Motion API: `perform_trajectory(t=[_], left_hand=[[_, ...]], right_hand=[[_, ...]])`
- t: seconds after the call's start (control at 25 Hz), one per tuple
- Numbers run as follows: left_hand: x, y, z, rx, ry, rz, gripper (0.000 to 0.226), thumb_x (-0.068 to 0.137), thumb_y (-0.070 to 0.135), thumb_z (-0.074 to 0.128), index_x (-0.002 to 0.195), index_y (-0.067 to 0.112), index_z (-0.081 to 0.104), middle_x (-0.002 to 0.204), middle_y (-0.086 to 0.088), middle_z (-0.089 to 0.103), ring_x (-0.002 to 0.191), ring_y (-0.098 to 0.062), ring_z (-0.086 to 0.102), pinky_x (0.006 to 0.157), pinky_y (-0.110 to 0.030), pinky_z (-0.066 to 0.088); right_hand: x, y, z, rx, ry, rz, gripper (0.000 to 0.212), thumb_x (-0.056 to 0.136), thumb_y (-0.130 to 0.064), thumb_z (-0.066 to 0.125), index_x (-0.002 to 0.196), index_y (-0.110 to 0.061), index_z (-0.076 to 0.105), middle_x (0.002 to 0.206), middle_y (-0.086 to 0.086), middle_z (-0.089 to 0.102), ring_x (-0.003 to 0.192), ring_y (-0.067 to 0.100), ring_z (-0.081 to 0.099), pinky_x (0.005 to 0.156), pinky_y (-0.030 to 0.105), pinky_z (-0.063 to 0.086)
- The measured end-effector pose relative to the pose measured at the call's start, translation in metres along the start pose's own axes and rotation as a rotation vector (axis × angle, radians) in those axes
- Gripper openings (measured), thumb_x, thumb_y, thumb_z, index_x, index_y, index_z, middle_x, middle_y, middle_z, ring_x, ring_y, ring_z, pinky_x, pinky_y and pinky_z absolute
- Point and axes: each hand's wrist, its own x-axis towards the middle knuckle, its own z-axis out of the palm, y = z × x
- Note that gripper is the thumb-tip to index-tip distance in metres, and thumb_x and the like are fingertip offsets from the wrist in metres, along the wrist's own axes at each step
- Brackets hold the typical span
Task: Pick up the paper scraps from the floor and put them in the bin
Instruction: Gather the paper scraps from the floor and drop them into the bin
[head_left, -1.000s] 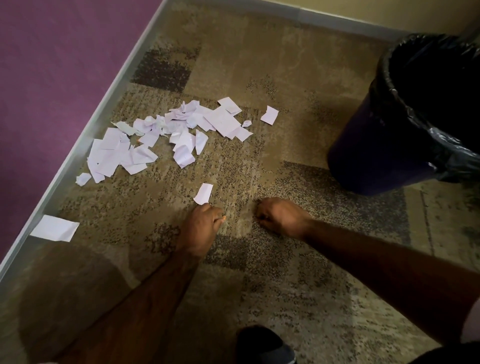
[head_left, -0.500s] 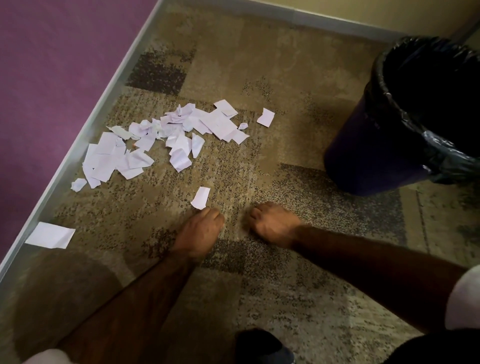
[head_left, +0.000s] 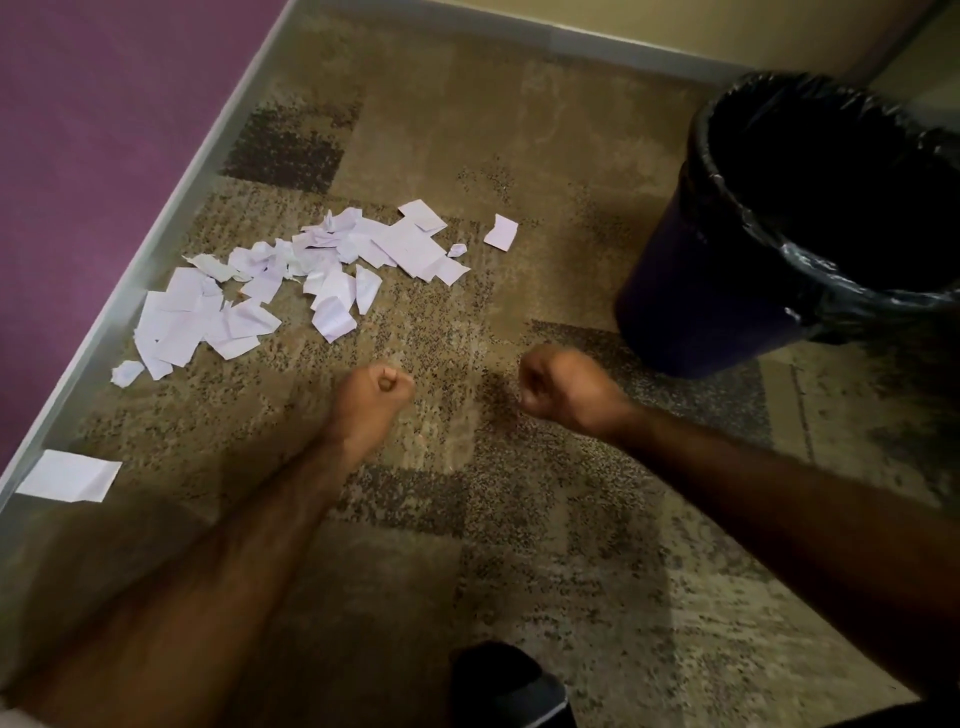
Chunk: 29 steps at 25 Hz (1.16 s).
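Note:
A pile of white paper scraps (head_left: 332, 260) lies on the patterned carpet near the purple wall. One scrap (head_left: 501, 232) sits apart to the pile's right, and a larger piece (head_left: 67, 475) lies by the skirting at the left. A dark bin (head_left: 727, 291) with a black liner stands at the right, its mouth open. My left hand (head_left: 371, 397) is closed into a fist just below the pile, where a single scrap lay a moment ago; that scrap is hidden in the fist. My right hand (head_left: 566, 389) is also a fist, left of the bin's base, with nothing showing in it.
A grey skirting board (head_left: 171, 208) runs along the purple wall at the left and along the far wall. A dark shoe (head_left: 509, 686) shows at the bottom edge. Bare carpet lies between my hands and the bin.
The single scrap in front of my left hand is gone from the carpet and my left hand has closed over that spot. Both hands have lifted slightly into fists.

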Motion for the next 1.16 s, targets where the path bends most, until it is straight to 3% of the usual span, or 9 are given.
perform_trajectory(t=[0.2, 0.32, 0.44, 0.56, 0.68, 0.84, 0.92, 1.04, 1.16], left_hand=[[-0.002, 0.184, 0.005, -0.329, -0.129, 0.384, 0.008, 0.091, 0.025, 0.063, 0.084, 0.022, 0.067, 0.07, 0.007, 0.064, 0.059, -0.005, 0.057, 0.058, -0.024, 0.049], [-0.002, 0.305, 0.051, -0.337, -0.161, 0.628, 0.011, 0.087, 0.018, 0.067, 0.076, 0.016, 0.07, 0.06, 0.003, 0.062, 0.05, -0.005, 0.054, 0.05, -0.023, 0.046], [0.0, 0.369, 0.089, -0.111, -0.202, 0.694, 0.016, 0.087, 0.016, 0.063, 0.075, 0.015, 0.075, 0.058, 0.006, 0.063, 0.043, 0.002, 0.052, 0.05, -0.016, 0.043], [0.006, 0.375, 0.104, 0.116, -0.205, 0.723, 0.014, 0.087, 0.014, 0.065, 0.082, 0.016, 0.077, 0.071, 0.008, 0.07, 0.059, 0.006, 0.059, 0.055, -0.009, 0.046], [0.014, 0.354, 0.098, 0.146, -0.14, 0.76, 0.007, 0.079, 0.011, 0.072, 0.077, 0.018, 0.071, 0.074, 0.012, 0.068, 0.069, 0.003, 0.062, 0.068, -0.021, 0.054], [0.025, 0.284, 0.061, 0.133, -0.021, 0.772, 0.022, 0.084, 0.004, 0.057, 0.094, 0.02, 0.069, 0.098, 0.004, 0.064, 0.084, -0.007, 0.058, 0.067, -0.012, 0.041], [0.024, 0.211, 0.034, 0.175, 0.03, 0.662, 0.014, 0.088, 0.008, 0.058, 0.091, 0.012, 0.072, 0.093, -0.004, 0.071, 0.086, -0.017, 0.064, 0.073, -0.022, 0.043], [0.009, 0.072, 0.004, 0.353, -0.015, 0.324, 0.016, 0.089, 0.007, 0.059, 0.085, 0.008, 0.074, 0.09, -0.01, 0.074, 0.086, -0.024, 0.067, 0.083, -0.033, 0.051], [-0.018, -0.021, -0.005, 0.457, -0.083, 0.145, 0.016, 0.082, 0.006, 0.064, 0.085, 0.013, 0.078, 0.096, -0.008, 0.074, 0.092, -0.025, 0.067, 0.079, -0.02, 0.043]], right_hand=[[-0.031, -0.033, -0.12, 0.072, 0.545, -0.103, 0.015, 0.077, -0.015, 0.067, 0.071, -0.025, 0.059, 0.064, -0.011, 0.057, 0.057, 0.004, 0.051, 0.055, 0.02, 0.043], [-0.063, -0.024, -0.21, -0.002, 0.855, 0.016, 0.009, 0.077, -0.023, 0.064, 0.077, -0.015, 0.068, 0.068, -0.001, 0.062, 0.063, 0.007, 0.054, 0.059, 0.025, 0.042], [-0.075, 0.011, -0.255, -0.231, 0.832, 0.225, 0.019, 0.081, -0.022, 0.064, 0.083, -0.005, 0.073, 0.077, 0.016, 0.068, 0.072, 0.023, 0.062, 0.066, 0.031, 0.045], [-0.074, 0.034, -0.259, -0.331, 0.768, 0.375, 0.013, 0.082, -0.017, 0.068, 0.087, -0.007, 0.074, 0.09, 0.019, 0.071, 0.089, 0.036, 0.067, 0.079, 0.039, 0.052], [-0.074, 0.034, -0.254, -0.275, 0.865, 0.498, 0.016, 0.079, -0.026, 0.077, 0.079, -0.018, 0.063, 0.092, 0.012, 0.068, 0.089, 0.032, 0.065, 0.076, 0.041, 0.052], [-0.053, 0.014, -0.226, -0.189, 1.089, 0.236, 0.012, 0.083, -0.018, 0.056, 0.089, -0.018, 0.066, 0.095, 0.003, 0.07, 0.089, 0.02, 0.064, 0.077, 0.033, 0.05], [-0.027, -0.002, -0.183, -0.125, 0.945, 0.059, 0.014, 0.085, -0.019, 0.058, 0.092, -0.017, 0.07, 0.091, 0.001, 0.071, 0.084, 0.016, 0.064, 0.075, 0.031, 0.05], [0.011, -0.019, -0.085, -0.049, 0.474, -0.052, 0.009, 0.086, -0.014, 0.062, 0.087, -0.015, 0.071, 0.082, 0.001, 0.068, 0.075, 0.017, 0.064, 0.071, 0.034, 0.053], [0.027, -0.019, 0.002, 0.014, 0.087, -0.021, 0.009, 0.088, -0.013, 0.063, 0.083, -0.012, 0.07, 0.08, 0.004, 0.07, 0.072, 0.02, 0.064, 0.067, 0.034, 0.053]])
